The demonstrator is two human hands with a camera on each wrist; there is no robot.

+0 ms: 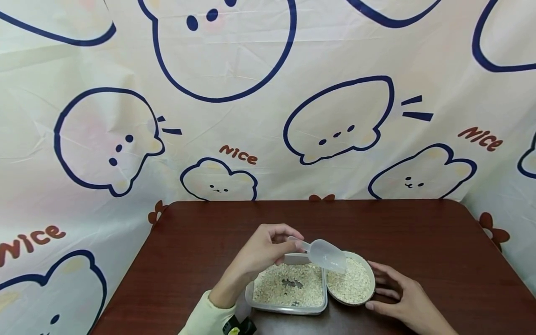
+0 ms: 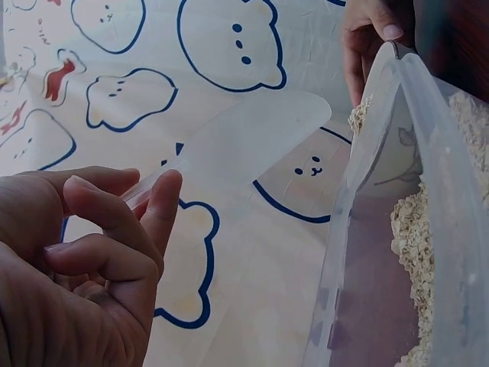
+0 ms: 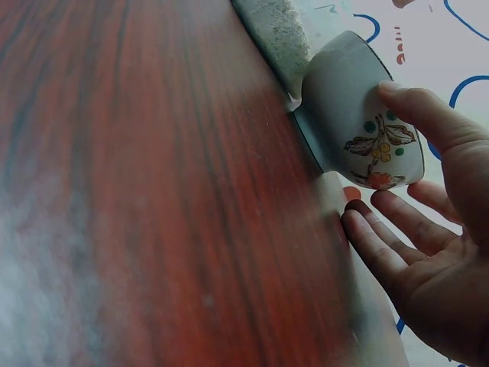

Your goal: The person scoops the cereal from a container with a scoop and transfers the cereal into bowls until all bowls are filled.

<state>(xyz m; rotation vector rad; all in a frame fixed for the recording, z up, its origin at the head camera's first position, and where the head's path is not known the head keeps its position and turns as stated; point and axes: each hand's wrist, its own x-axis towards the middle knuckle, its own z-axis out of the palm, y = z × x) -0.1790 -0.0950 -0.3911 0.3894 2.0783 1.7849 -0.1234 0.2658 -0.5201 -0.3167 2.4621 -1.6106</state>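
Observation:
My left hand (image 1: 268, 246) pinches the thin handle of a translucent plastic scoop (image 1: 326, 255) between thumb and fingers. The scoop's bowl end tilts over the near-left side of a small round bowl (image 1: 331, 292) filled with rolled oats (image 1: 355, 281). In the left wrist view, the scoop (image 2: 248, 134) looks empty. My right hand (image 1: 399, 293) holds the bowl from its right side, thumb toward me and fingers round the far side. Its thumb lies near the rim of the bowl (image 3: 344, 115), which has a painted flower, in the right wrist view.
A clear rectangular plastic container (image 1: 289, 309) of oats stands directly left of the bowl, a bare patch showing in its middle. Both sit near the front of a dark reddish-brown table (image 1: 201, 242). A cartoon-printed cloth (image 1: 268, 121) hangs behind the table's far edge.

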